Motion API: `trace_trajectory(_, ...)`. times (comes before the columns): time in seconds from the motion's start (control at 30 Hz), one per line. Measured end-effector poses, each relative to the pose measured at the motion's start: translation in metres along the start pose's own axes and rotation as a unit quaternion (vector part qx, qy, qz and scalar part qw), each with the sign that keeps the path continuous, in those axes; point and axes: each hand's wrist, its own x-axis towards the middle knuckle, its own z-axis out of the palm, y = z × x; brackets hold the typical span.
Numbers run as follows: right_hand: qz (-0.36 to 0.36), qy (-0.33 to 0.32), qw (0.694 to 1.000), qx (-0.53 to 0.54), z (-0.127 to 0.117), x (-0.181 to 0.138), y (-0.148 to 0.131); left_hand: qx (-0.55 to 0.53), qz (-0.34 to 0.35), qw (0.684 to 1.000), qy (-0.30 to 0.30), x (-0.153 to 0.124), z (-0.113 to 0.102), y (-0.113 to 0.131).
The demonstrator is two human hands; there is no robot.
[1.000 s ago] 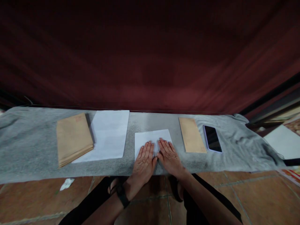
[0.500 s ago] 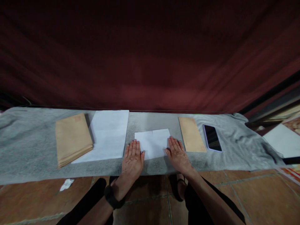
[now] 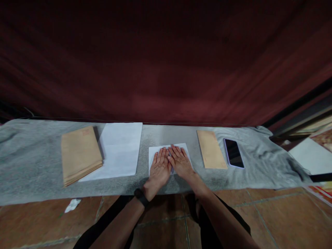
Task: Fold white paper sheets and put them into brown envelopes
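Note:
A folded white sheet of paper (image 3: 153,149) lies on the grey cloth in front of me, mostly covered by my hands. My left hand (image 3: 160,167) rests flat on its left half, fingers stretched forward. Beside it, my right hand (image 3: 181,162) lies flat on the right half, and the two hands touch or nearly touch at the middle. Neither hand grips anything. To the right is a single brown envelope (image 3: 212,149). On the left, a stack of brown envelopes (image 3: 81,154) overlaps some larger white paper (image 3: 121,148).
A phone (image 3: 233,153) with a pale purple edge lies right of the single envelope. Grey cloth (image 3: 31,162) covers the long narrow surface. A dark red curtain (image 3: 166,69) hangs behind it. Crumpled white paper (image 3: 73,205) is on the tiled floor.
Both hands have moved inward from the side edges of the folded paper to its middle, staying flat. The envelopes and phone have stayed in place.

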Motion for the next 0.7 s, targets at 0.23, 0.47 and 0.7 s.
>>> trace_trajectory(0.23,0.021,0.043,0.998,-0.029,0.008,-0.001,0.009,0.001,-0.028,1.0,0.012,0.001,-0.005,-0.019)
trace_trajectory(0.47,0.053,0.07,0.995,-0.048,0.011,-0.005,0.018,0.017,-0.058,0.998,0.02,0.0,-0.007,-0.03)
trace_trajectory(0.7,0.08,0.075,0.992,-0.068,0.005,-0.013,0.034,0.017,-0.081,0.996,0.033,-0.007,-0.005,-0.041)
